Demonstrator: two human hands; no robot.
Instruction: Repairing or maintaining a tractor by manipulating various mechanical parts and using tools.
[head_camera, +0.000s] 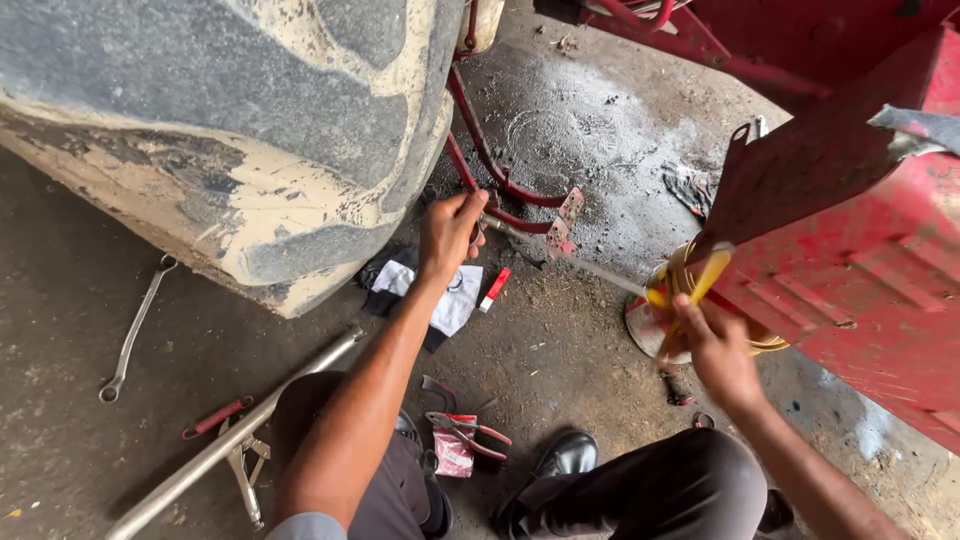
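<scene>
Left hand (450, 232) pinched shut on thin metal rod (575, 263), long axis running down-right to right hand (712, 345), closed on yellow handle (700, 290).

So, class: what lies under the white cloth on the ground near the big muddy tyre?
A dark cloth pokes out beneath the white cloth, on the dirty concrete floor. The left hand and forearm hide part of the cloth; whatever is under its middle cannot be seen.

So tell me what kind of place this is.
Probably a vehicle repair yard or workshop: a big muddy tyre, red machine bodywork, and a spanner and pliers lying on the oily ground.
</scene>
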